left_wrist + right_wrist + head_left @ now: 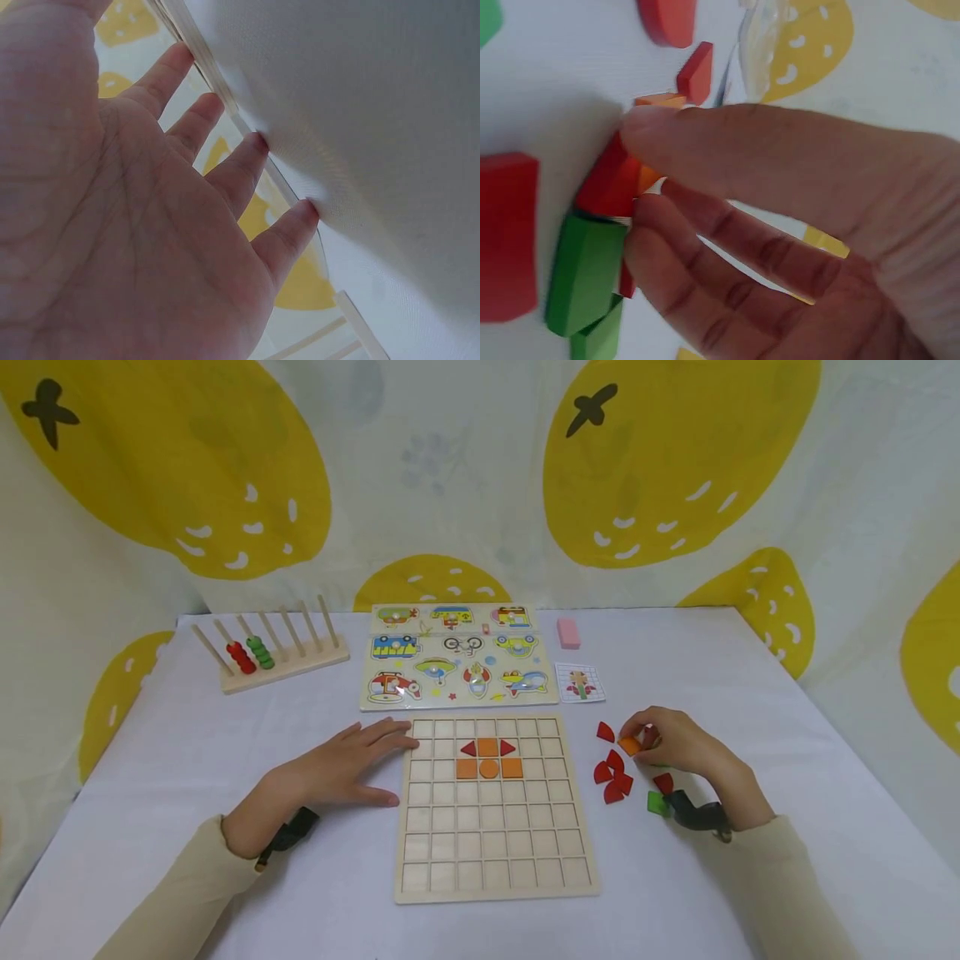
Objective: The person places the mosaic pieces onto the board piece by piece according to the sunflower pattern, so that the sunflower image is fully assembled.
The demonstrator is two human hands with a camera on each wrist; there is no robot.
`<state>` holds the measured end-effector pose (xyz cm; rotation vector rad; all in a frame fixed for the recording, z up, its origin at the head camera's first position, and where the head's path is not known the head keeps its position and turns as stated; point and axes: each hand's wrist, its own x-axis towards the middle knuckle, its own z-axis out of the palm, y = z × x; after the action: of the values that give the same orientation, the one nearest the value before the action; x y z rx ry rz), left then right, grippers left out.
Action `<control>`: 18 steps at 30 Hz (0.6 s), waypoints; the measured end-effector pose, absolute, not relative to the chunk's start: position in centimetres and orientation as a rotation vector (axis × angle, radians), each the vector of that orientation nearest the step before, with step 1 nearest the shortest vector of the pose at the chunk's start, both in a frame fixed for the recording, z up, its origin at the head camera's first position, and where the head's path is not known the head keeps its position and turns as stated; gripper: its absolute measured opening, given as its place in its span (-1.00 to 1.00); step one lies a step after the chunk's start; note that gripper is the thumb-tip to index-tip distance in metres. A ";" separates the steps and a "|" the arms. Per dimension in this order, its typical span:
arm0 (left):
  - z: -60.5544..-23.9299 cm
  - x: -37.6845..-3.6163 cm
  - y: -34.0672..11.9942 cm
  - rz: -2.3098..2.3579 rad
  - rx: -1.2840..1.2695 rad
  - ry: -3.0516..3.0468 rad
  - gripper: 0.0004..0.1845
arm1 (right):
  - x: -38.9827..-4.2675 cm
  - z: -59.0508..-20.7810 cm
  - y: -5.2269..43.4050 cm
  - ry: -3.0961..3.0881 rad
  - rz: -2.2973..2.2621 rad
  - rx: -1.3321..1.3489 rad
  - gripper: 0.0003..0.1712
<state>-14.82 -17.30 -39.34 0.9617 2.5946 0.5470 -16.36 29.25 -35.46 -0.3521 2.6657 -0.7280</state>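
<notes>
The right hand (670,745) is curled over a loose cluster of coloured wooden pieces on the counter (787,710), to the right of the wooden grid board (495,860). Its thumb and fingertips pinch a small orange piece (630,746) at the left edge of the hand; the right wrist view shows the orange piece (658,100) under the thumb tip, with a red piece (607,184) and a green piece (585,274) touching just beside the fingers. More red pieces (612,774) lie just left of the hand, and a green piece (657,803) sits near the wrist.

The left hand (352,766) lies flat and open on the counter, fingers straight, its fingertips (259,142) touching the left edge of the grid board.

On the board, red triangles and orange tiles (488,759) fill a few cells near the top centre. Behind it lie a vehicle peg puzzle (457,656), a pattern card (580,682), a pink block (568,632) and a peg rack with beads (273,652). No writing can be read anywhere.
</notes>
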 end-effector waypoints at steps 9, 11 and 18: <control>-38.9 -14.7 -17.2 0.546 0.955 2.595 -0.18 | -16.8 -36.0 29.0 2.700 -0.736 -0.311 -0.67; -38.9 -14.7 -17.2 0.546 0.950 2.596 -0.18 | -16.9 -36.1 29.0 2.707 -0.738 -0.314 -0.68; -38.9 -14.6 -17.2 0.557 0.973 2.599 -0.18 | -17.1 -36.6 29.0 2.756 -0.720 -0.324 -0.69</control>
<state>-14.61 -17.25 -38.94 0.9731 2.5995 0.5570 -17.11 28.99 -36.64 -0.3239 2.7563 -0.7197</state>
